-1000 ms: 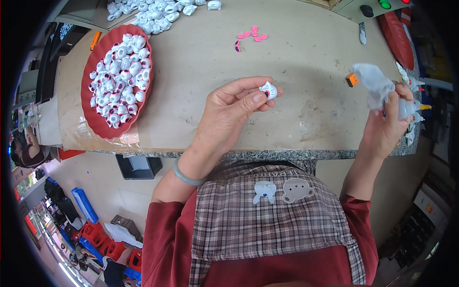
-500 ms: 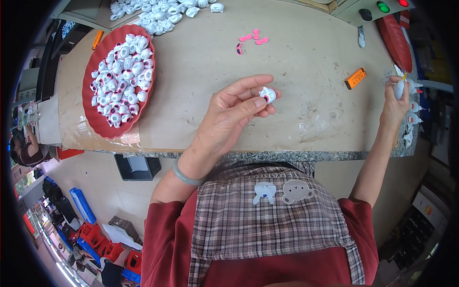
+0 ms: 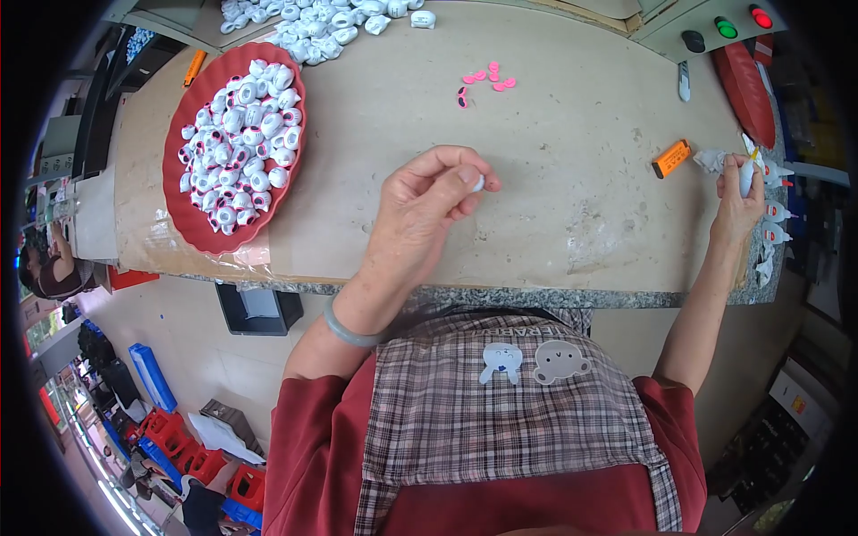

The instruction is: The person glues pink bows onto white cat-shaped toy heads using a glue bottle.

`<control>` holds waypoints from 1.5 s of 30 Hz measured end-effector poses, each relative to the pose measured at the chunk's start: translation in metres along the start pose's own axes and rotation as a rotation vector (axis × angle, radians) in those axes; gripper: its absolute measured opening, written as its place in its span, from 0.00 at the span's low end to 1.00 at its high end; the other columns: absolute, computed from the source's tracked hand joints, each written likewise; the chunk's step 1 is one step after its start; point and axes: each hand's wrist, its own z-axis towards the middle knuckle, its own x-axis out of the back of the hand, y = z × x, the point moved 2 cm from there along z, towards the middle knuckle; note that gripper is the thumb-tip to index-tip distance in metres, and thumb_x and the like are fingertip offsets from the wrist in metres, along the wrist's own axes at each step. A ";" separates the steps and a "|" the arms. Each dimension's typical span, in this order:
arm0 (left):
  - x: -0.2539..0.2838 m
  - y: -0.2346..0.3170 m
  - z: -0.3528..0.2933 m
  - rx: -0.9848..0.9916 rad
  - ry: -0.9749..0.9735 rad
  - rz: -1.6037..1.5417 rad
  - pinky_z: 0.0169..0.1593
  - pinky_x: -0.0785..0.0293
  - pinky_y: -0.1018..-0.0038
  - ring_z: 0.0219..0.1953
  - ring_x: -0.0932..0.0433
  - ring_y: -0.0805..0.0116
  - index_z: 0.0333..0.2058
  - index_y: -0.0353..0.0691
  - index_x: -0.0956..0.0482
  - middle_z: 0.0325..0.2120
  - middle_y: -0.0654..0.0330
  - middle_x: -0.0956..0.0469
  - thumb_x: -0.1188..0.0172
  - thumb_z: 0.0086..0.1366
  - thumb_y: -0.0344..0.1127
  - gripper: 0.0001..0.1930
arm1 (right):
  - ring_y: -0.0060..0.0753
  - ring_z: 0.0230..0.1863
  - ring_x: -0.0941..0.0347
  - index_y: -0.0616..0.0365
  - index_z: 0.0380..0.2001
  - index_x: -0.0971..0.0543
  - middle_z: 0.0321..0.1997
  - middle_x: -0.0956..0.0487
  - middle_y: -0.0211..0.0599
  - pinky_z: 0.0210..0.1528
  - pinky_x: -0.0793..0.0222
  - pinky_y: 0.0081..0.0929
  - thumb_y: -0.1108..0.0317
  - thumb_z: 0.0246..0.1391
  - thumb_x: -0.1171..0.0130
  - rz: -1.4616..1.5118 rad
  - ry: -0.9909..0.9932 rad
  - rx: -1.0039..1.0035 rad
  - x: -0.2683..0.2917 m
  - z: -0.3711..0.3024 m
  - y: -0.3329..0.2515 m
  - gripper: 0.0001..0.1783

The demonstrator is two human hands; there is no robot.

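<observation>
My left hand (image 3: 413,210) is closed above the middle of the table, thumb against fingers. It pinches a small white figurine head (image 3: 480,184), mostly hidden now behind the fingertips. At the far right, the fingers of my right hand (image 3: 736,211) are wrapped round a white squeeze bottle (image 3: 746,179) with a yellow tip, beside a crumpled white tissue (image 3: 710,161). Several small pink sunglasses pieces (image 3: 494,77) lie beyond my left hand; one (image 3: 462,98) shows black lenses. On the left, a red scalloped tray (image 3: 183,219) holds a heap of white heads, many with pink-and-black glasses.
More white heads (image 3: 331,22) are piled at the back left. An orange-and-black box-shaped tool (image 3: 672,159), a light-handled blade (image 3: 684,82) and a red dish (image 3: 744,98) lie to the right. Other squeeze bottles (image 3: 776,212) stand along the right edge. Button panel (image 3: 706,31) is at the back right.
My left hand has turned and its fingers have curled in, covering most of the head that showed before. My right hand still grips the bottle by the right edge. The view has shifted slightly.
</observation>
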 end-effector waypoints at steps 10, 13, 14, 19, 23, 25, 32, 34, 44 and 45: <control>0.075 0.130 -0.030 -0.857 0.680 1.380 0.41 0.29 0.77 0.36 0.24 0.72 0.40 0.37 0.21 0.36 0.60 0.20 0.43 0.62 0.31 0.09 | 0.12 0.23 0.36 0.58 0.31 0.24 0.26 0.27 0.25 0.24 0.42 0.11 0.69 0.55 0.41 0.093 -0.003 0.094 -0.001 -0.009 -0.023 0.05; 0.068 0.135 -0.027 -0.875 0.709 1.867 0.46 0.30 0.71 0.44 0.24 0.64 0.43 0.39 0.21 0.42 0.56 0.22 0.41 0.59 0.30 0.12 | 0.13 0.24 0.35 0.59 0.33 0.24 0.27 0.28 0.25 0.24 0.41 0.11 0.70 0.55 0.42 0.127 -0.063 0.102 -0.009 -0.025 -0.040 0.05; 0.064 0.132 -0.024 -0.910 0.676 2.219 0.49 0.31 0.68 0.48 0.26 0.60 0.44 0.40 0.21 0.46 0.54 0.24 0.40 0.57 0.29 0.14 | 0.13 0.24 0.35 0.59 0.33 0.24 0.27 0.28 0.25 0.24 0.41 0.11 0.70 0.55 0.42 0.120 -0.054 0.101 -0.012 -0.033 -0.046 0.05; 0.000 0.070 -0.003 -0.727 0.138 1.462 0.50 0.30 0.67 0.48 0.26 0.59 0.45 0.40 0.22 0.49 0.53 0.26 0.38 0.54 0.29 0.17 | 0.16 0.26 0.31 0.60 0.39 0.28 0.32 0.26 0.29 0.27 0.34 0.12 0.78 0.51 0.43 0.462 -0.483 -0.057 -0.056 -0.085 -0.077 0.11; -0.048 0.017 0.009 -0.484 -0.114 0.942 0.36 0.25 0.75 0.40 0.23 0.65 0.44 0.36 0.23 0.45 0.53 0.24 0.40 0.55 0.25 0.15 | 0.19 0.30 0.27 0.62 0.40 0.29 0.34 0.23 0.36 0.31 0.28 0.14 0.83 0.50 0.43 0.630 -0.691 -0.104 -0.089 -0.117 -0.090 0.13; -0.051 0.005 0.013 -0.622 -0.225 1.028 0.34 0.26 0.76 0.33 0.21 0.64 0.40 0.35 0.22 0.37 0.54 0.21 0.40 0.54 0.23 0.13 | 0.19 0.31 0.27 0.63 0.39 0.29 0.33 0.22 0.35 0.31 0.28 0.14 0.81 0.49 0.41 0.557 -0.696 -0.090 -0.096 -0.126 -0.092 0.13; -0.022 0.029 0.011 -0.777 0.151 1.331 0.28 0.26 0.74 0.26 0.23 0.65 0.32 0.33 0.22 0.26 0.55 0.22 0.43 0.54 0.20 0.06 | 0.18 0.26 0.27 0.63 0.41 0.28 0.34 0.19 0.42 0.27 0.30 0.14 0.80 0.50 0.41 0.485 -0.593 -0.052 -0.097 -0.136 -0.098 0.13; 0.004 0.044 0.012 -0.714 0.317 1.325 0.29 0.27 0.76 0.25 0.22 0.69 0.32 0.33 0.22 0.26 0.56 0.22 0.43 0.54 0.20 0.06 | 0.18 0.24 0.27 0.63 0.41 0.29 0.34 0.19 0.44 0.25 0.32 0.13 0.79 0.50 0.41 0.536 -0.595 -0.179 -0.088 -0.127 -0.091 0.13; -0.011 0.014 0.008 -0.421 0.080 0.666 0.38 0.29 0.81 0.34 0.24 0.75 0.34 0.34 0.21 0.31 0.60 0.22 0.40 0.55 0.21 0.07 | 0.19 0.20 0.29 0.62 0.41 0.29 0.34 0.19 0.45 0.20 0.37 0.13 0.78 0.52 0.44 0.826 -0.703 -0.431 -0.100 -0.133 -0.091 0.12; -0.012 0.013 0.008 -0.423 0.084 0.667 0.38 0.29 0.81 0.34 0.24 0.75 0.34 0.34 0.21 0.31 0.60 0.22 0.40 0.55 0.21 0.07 | 0.20 0.20 0.28 0.62 0.41 0.29 0.34 0.19 0.45 0.20 0.37 0.13 0.78 0.53 0.45 0.827 -0.723 -0.440 -0.101 -0.134 -0.091 0.12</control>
